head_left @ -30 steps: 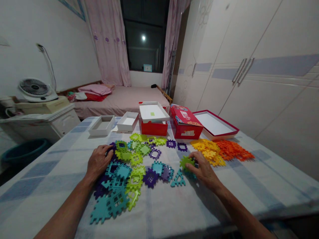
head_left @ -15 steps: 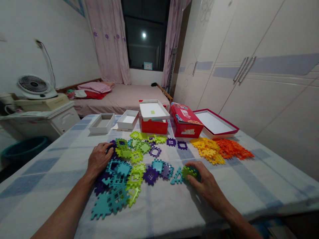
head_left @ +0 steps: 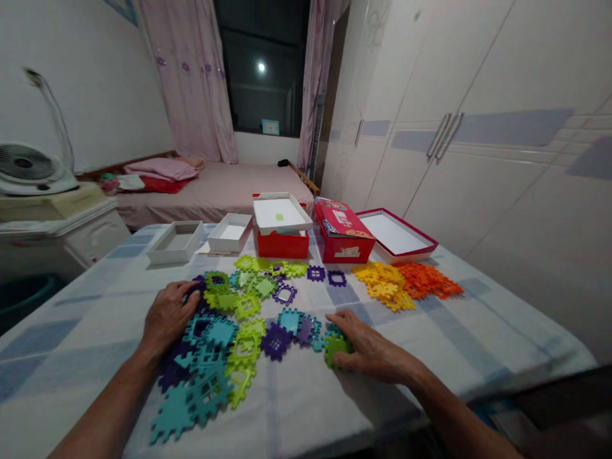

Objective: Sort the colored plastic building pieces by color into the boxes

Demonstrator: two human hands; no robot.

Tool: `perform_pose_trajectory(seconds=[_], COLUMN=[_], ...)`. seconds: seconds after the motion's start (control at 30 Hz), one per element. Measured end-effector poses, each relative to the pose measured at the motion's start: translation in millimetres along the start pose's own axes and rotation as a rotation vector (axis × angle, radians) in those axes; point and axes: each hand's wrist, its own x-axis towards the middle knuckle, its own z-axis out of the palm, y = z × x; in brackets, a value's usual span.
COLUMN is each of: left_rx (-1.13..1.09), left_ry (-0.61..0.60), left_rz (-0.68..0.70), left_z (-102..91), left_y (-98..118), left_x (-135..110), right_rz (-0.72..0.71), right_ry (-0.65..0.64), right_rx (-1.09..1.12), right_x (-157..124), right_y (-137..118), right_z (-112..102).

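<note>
one green piece (head_left: 336, 350) | teeth leftward, long axis indistinct | right hand (head_left: 367, 349): grip clamped on it | left hand (head_left: 167, 313): grip unclear

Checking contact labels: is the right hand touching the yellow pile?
Apart. The head view shows a strip of tablecloth between the right hand and the yellow pile.

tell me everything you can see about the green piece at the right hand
The green piece is a flat, plain-coloured tile with blocky teeth along its visible edges; it looks like plastic. The right hand holds it by its right side, the thumb covering part of it. Teal pieces show just behind and left of it. Its exact tilt, and whether it touches the tablecloth, cannot be told.
</note>
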Motion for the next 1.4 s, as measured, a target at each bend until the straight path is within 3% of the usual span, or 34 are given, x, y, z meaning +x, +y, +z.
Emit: perform_pose_trajectory(seconds=[0.07, 0.23, 0.33, 0.4, 0.57, 0.63, 0.7, 0.8, 0.93, 1.03, 1.17, 1.4], left_rx=[0.011, 0.010, -0.003, -0.008, -0.010, -0.018, -0.027, -0.025, -0.021, -0.023, -0.031, -0.017], left_ry=[-0.004, -0.015, -0.034, -0.035, 0.006, 0.004, -0.002, -0.002, -0.008, -0.020, -0.024, 0.001], left_rz=[0.018, 0.023, 0.002, -0.002, 0.017, 0.008, -0.006, -0.009, 0.006, 0.008, 0.001, -0.003], left_z=[1.4, 2.2, 1.8, 2.4, 4.6, 4.2, 3.0, 1.8, 3.0, 4.4, 3.8, 0.6], left_y=[-3.3, -6.9, -7.2, -7.7, -8.4, -7.4, -6.0, -4.6, -7.2, -10.4, -9.7, -2.2], left_x=[1.0, 3.2, 3.7, 3.8, 2.8, 2.4, 2.4, 2.7, 2.7, 2.7, 2.7, 0.5], right_rz=[0.011, -0.054, 0.020, 0.144, 0.535, 0.718, 0.848, 0.939, 0.887, 0.870, 0.944, 0.955], right_ry=[0.053, 0.340, 0.414, 0.516, 1.043, 1.096, 1.054, 1.003, 1.037, 0.878, 0.637, 0.655], right_rx=[-0.008, 0.091, 0.185, 0.240, 0.149, 0.108, -0.009, -0.233, -0.484, -0.722, -0.706, -0.663], right_x=[-0.2, -8.7, -20.8, -34.6, -87.0, -105.1, -116.0, -118.8, -104.5, -86.1, -60.5, -39.3], right_y=[-0.6, -6.6, 5.1, 29.8, 136.5, 176.9, 205.9, 224.4, 217.7, 209.6, 207.2, 200.3], right_z=[2.9, 23.7, 19.5, 0.7, -71.0, -91.2, -101.0, -101.1, -96.6, -100.0, -112.2, -126.5])
